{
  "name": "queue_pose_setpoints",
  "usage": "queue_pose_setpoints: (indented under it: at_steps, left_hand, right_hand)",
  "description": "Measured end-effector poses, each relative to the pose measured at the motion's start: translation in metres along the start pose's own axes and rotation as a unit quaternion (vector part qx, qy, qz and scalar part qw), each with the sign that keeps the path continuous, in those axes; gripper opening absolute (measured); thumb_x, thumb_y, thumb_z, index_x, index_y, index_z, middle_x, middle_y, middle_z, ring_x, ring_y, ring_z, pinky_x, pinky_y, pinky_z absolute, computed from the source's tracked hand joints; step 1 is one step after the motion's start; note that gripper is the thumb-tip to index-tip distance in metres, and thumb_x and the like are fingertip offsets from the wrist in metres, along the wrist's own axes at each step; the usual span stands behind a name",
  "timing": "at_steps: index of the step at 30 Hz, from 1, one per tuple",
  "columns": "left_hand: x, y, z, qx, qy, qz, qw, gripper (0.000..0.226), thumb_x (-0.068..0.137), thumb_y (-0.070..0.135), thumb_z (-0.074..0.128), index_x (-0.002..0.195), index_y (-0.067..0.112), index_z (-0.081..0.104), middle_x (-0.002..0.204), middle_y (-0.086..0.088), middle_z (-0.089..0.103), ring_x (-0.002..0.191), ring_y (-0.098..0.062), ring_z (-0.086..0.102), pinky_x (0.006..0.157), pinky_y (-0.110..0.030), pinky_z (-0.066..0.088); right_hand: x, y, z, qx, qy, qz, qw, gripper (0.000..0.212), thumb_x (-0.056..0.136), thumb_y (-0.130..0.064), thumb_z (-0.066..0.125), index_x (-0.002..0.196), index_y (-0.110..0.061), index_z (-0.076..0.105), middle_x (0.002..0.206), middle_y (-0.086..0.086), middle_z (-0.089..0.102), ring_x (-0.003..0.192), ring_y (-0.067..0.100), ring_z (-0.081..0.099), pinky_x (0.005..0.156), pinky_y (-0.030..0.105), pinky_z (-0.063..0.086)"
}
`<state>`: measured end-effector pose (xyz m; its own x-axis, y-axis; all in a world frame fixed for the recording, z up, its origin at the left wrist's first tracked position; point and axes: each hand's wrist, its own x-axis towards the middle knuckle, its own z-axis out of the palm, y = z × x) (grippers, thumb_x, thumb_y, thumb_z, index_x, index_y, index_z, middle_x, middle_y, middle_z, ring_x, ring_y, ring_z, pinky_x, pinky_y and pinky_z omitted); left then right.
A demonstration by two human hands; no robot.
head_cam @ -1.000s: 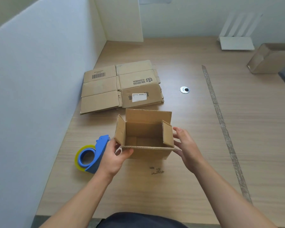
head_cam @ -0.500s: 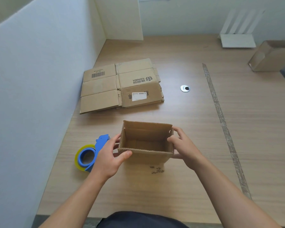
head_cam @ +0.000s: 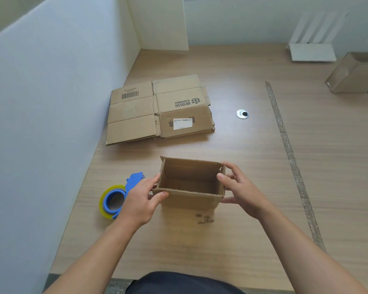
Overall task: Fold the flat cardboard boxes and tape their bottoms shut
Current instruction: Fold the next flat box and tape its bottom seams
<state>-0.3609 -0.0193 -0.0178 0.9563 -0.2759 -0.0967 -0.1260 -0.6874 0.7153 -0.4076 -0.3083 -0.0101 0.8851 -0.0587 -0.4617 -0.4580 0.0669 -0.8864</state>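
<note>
A small brown cardboard box [head_cam: 189,201] stands upright on the wooden table with its open side facing up and its top flaps folded down. My left hand [head_cam: 141,198] grips its left wall, thumb on the near rim. My right hand [head_cam: 241,187] grips its right wall, thumb hooked over the rim. A blue tape dispenser [head_cam: 120,195] with a yellowish roll lies just left of my left hand. A stack of flat cardboard boxes [head_cam: 159,109] lies farther back, against the left wall.
White partition walls [head_cam: 51,102] close off the left and back. A folded box [head_cam: 357,74] stands at the far right, near a white stand [head_cam: 311,52]. A tape strip [head_cam: 289,153] runs down the table, beside a metal grommet [head_cam: 242,114]. Small scraps [head_cam: 204,218] lie before the box.
The box's upright top flaps have been folded down. Both hands moved from the front corners to the side walls and have settled there.
</note>
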Motion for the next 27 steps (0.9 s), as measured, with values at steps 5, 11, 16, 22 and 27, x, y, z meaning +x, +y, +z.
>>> queue_pose_setpoints:
  at_steps: [5, 11, 16, 22, 27]
  left_hand:
    - [-0.001, 0.003, 0.004, -0.001, 0.013, -0.004, 1.000, 0.060, 0.094, 0.027, 0.068, 0.148, 0.018, 0.044, 0.124, 0.012, 0.054, 0.114, -0.001, 0.046, 0.092, -0.019, 0.037]
    - [-0.001, -0.001, 0.002, -0.065, -0.022, -0.025, 0.997, 0.063, 0.092, 0.032, 0.070, 0.148, 0.026, 0.042, 0.129, 0.003, 0.055, 0.116, 0.012, 0.047, 0.084, -0.004, 0.042]
    - [-0.004, -0.005, 0.000, -0.102, -0.030, -0.023, 0.994, 0.068, 0.087, 0.025, 0.075, 0.147, 0.027, 0.042, 0.128, 0.010, 0.054, 0.114, 0.021, 0.045, 0.084, 0.002, 0.037]
    - [-0.009, -0.017, 0.002, -0.129, -0.035, -0.051, 0.990, 0.081, 0.075, 0.052, 0.073, 0.148, 0.033, 0.043, 0.135, 0.013, 0.057, 0.124, -0.003, 0.054, 0.097, -0.033, 0.051]
    - [-0.011, -0.022, 0.008, -0.131, -0.052, -0.092, 0.986, 0.067, 0.077, 0.049, 0.072, 0.139, 0.036, 0.052, 0.128, 0.015, 0.063, 0.120, -0.003, 0.057, 0.100, -0.036, 0.051]
  right_hand:
    - [0.001, -0.002, 0.001, -0.063, 0.004, -0.019, 0.998, 0.037, 0.093, -0.044, 0.065, 0.126, -0.050, 0.049, 0.115, 0.003, 0.054, 0.111, 0.018, 0.061, 0.083, 0.047, 0.061]
    - [0.000, -0.008, 0.003, -0.118, 0.014, -0.015, 0.993, 0.043, 0.096, -0.043, 0.061, 0.133, -0.051, 0.040, 0.116, -0.001, 0.055, 0.110, 0.014, 0.061, 0.080, 0.038, 0.061]
    - [-0.002, -0.007, -0.005, -0.092, 0.012, -0.008, 0.996, 0.036, 0.099, -0.050, 0.052, 0.134, -0.051, 0.042, 0.124, -0.007, 0.055, 0.115, 0.011, 0.059, 0.089, 0.040, 0.057]
    - [-0.008, 0.009, -0.016, -0.046, 0.047, -0.040, 0.997, 0.037, 0.102, -0.043, 0.049, 0.139, -0.040, 0.048, 0.127, -0.007, 0.058, 0.112, 0.007, 0.063, 0.087, 0.034, 0.057]
    - [-0.010, 0.050, -0.020, -0.086, 0.048, -0.018, 0.995, 0.040, 0.098, -0.014, 0.059, 0.122, -0.046, 0.055, 0.132, -0.001, 0.060, 0.112, 0.012, 0.063, 0.092, 0.039, 0.054]
